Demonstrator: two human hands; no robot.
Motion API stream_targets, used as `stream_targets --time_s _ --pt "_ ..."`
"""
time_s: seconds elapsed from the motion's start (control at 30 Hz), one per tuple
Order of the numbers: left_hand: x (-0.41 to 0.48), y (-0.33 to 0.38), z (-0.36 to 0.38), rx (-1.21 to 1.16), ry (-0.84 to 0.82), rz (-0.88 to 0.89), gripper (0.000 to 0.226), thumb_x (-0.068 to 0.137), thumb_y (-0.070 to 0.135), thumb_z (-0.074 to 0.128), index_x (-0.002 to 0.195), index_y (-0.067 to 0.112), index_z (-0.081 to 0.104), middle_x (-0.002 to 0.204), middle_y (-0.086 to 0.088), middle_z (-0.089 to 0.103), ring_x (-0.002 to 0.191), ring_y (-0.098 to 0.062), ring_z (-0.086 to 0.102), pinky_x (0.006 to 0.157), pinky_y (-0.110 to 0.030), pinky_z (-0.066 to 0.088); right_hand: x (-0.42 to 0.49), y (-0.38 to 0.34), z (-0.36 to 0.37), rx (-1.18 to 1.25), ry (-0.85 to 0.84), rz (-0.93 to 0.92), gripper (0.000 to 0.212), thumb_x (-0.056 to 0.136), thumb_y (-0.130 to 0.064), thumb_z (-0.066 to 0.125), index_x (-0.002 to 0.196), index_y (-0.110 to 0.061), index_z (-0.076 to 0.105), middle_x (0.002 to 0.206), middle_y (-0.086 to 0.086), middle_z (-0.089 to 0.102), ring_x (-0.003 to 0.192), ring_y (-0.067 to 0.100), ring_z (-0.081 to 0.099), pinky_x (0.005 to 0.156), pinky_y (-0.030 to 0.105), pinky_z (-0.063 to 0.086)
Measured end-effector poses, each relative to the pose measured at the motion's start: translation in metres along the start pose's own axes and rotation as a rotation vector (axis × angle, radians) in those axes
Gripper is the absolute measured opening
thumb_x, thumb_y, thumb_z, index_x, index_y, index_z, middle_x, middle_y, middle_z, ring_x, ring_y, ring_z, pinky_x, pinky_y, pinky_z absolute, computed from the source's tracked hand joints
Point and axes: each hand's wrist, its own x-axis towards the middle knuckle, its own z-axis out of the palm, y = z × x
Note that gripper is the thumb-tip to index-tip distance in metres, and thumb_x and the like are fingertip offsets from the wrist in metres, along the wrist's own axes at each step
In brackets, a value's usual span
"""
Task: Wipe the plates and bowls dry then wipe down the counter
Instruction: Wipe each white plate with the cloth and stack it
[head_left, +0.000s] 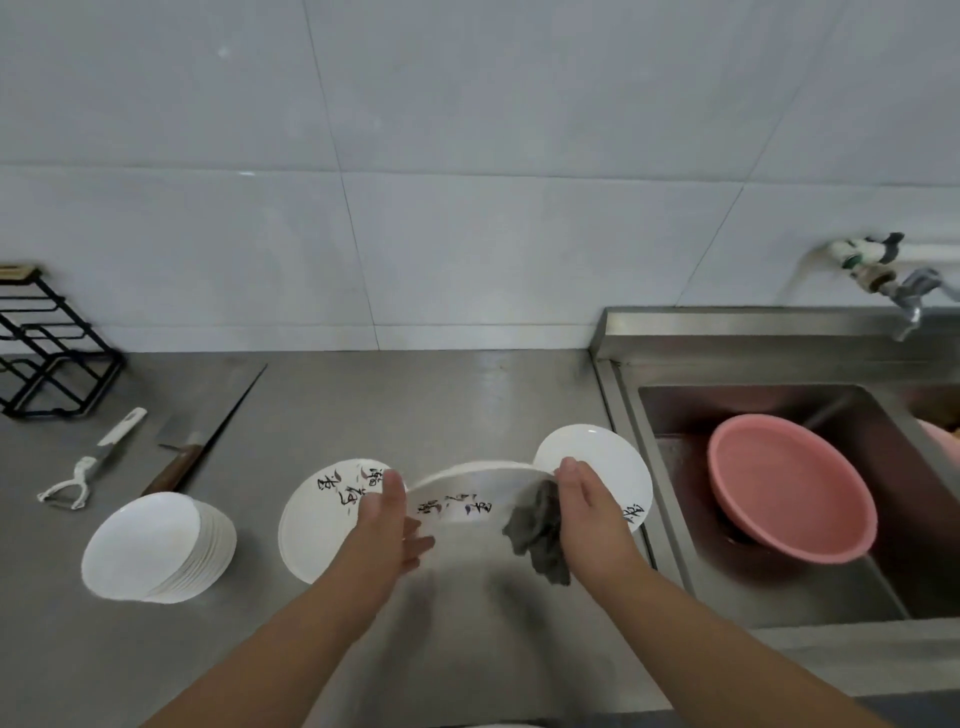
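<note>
A white held plate (457, 499) with dark brush-like marks was off the counter (363, 405), tilted with its far rim up. The left grip (387, 525) pinched its left edge, thumb on the rim. The right grip (587, 509) pressed a crumpled grey cloth (540, 535) over its right edge, and the cloth hung down below the rim. Behind it on the left, the left plates (322, 519), white with the same marks, lay in what looked like a low stack. The right plate (608, 462), also white, lay near the counter's right edge. Far left, nested white bowls (156, 545) leaned tipped, mouths up and leftward. The counter was dull grey steel.
</note>
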Motion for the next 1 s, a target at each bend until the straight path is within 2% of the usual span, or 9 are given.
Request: stream_targets --time_s 0.1,0.17,0.23,0.4,0.5,0.63,0.73,0.83,1.0 --pt "-0.010 0.028 -0.002 -0.187 -0.021 0.041 0.044 0.104 0.054 0.046 0.124 0.016 0.055 0.116 -0.013 0.072 0.102 -0.029 0.072 0.100 -0.052 0.055 -0.003 -0.024 -0.007 0.192 -0.073 -0.003 0.016 0.109 -0.026 0.048 0.099 -0.017 0.057 0.074 0.004 0.068 0.057 0.025 0.058 0.045 0.040 0.052" --pt "-0.014 0.043 -0.006 -0.311 -0.105 0.078 0.022 0.107 0.025 0.053 0.128 0.019 0.052 0.121 -0.011 0.069 0.106 -0.030 0.069 0.097 -0.054 0.056 -0.001 -0.032 -0.013 0.148 -0.087 -0.083 0.011 0.106 -0.020 0.051 0.102 -0.025 0.059 0.078 0.004 0.060 0.056 0.014 0.056 0.044 0.032 0.050" --pt "-0.020 0.059 -0.009 -0.424 -0.228 0.113 0.033 0.104 0.006 0.050 0.135 0.017 0.052 0.127 -0.013 0.069 0.113 -0.035 0.068 0.088 -0.050 0.061 0.002 -0.037 -0.020 0.045 -0.119 -0.205 0.015 0.107 -0.022 0.049 0.110 -0.034 0.057 0.076 0.001 0.060 0.057 0.010 0.055 0.049 0.031 0.051" --pt "-0.027 0.084 -0.017 -0.482 -0.369 0.199 0.046 0.092 0.004 0.055 0.137 0.011 0.057 0.127 -0.015 0.071 0.110 -0.034 0.072 0.076 -0.042 0.064 0.013 -0.054 -0.035 -0.361 -0.083 -0.409 0.023 0.105 -0.041 0.049 0.128 -0.042 0.049 0.077 -0.011 0.065 0.064 0.006 0.066 0.067 0.034 0.055" --pt "-0.030 0.097 -0.019 -0.484 -0.414 0.266 0.052 0.086 0.009 0.057 0.137 0.014 0.057 0.129 -0.014 0.070 0.111 -0.034 0.071 0.077 -0.045 0.064 0.014 -0.070 -0.040 -0.484 0.081 -0.474 0.025 0.101 -0.050 0.052 0.124 -0.039 0.052 0.075 -0.018 0.066 0.079 -0.003 0.062 0.069 0.017 0.045" --pt "-0.031 0.110 -0.019 -0.502 -0.411 0.318 0.051 0.085 0.009 0.058 0.136 0.015 0.058 0.131 -0.014 0.069 0.108 -0.031 0.072 0.078 -0.046 0.064 0.008 -0.095 -0.046 -0.395 0.353 -0.659 0.023 0.098 -0.040 0.058 0.119 -0.031 0.062 0.106 -0.027 0.060 0.103 0.000 0.057 0.086 0.019 0.041" --pt "-0.034 0.118 -0.015 -0.521 -0.421 0.332 0.052 0.084 0.006 0.059 0.135 0.014 0.058 0.128 -0.015 0.070 0.102 -0.029 0.074 0.075 -0.043 0.064 -0.007 -0.112 -0.044 -0.273 0.235 -0.900 0.032 0.101 -0.039 0.053 0.128 -0.026 0.062 0.125 -0.015 0.060 0.120 0.008 0.057 0.101 0.029 0.045" --pt "-0.041 0.123 -0.009 -0.538 -0.468 0.350 0.052 0.085 0.004 0.058 0.136 0.013 0.058 0.129 -0.018 0.070 0.103 -0.031 0.073 0.075 -0.044 0.064 -0.014 -0.107 -0.033 -0.670 0.010 -1.070 0.066 0.106 -0.059 0.036 0.157 -0.017 0.042 0.165 -0.001 0.033 0.156 0.020 0.025 0.129 0.045 0.017" --pt "-0.055 0.130 -0.006 -0.501 -0.539 0.395 0.050 0.086 0.005 0.058 0.135 0.016 0.058 0.127 -0.016 0.071 0.107 -0.034 0.072 0.074 -0.046 0.064 -0.009 -0.106 -0.026 -1.045 0.036 -0.989 0.087 0.102 -0.077 0.023 0.167 -0.022 0.008 0.174 -0.003 -0.013 0.157 0.030 -0.024 0.128 0.060 -0.001"
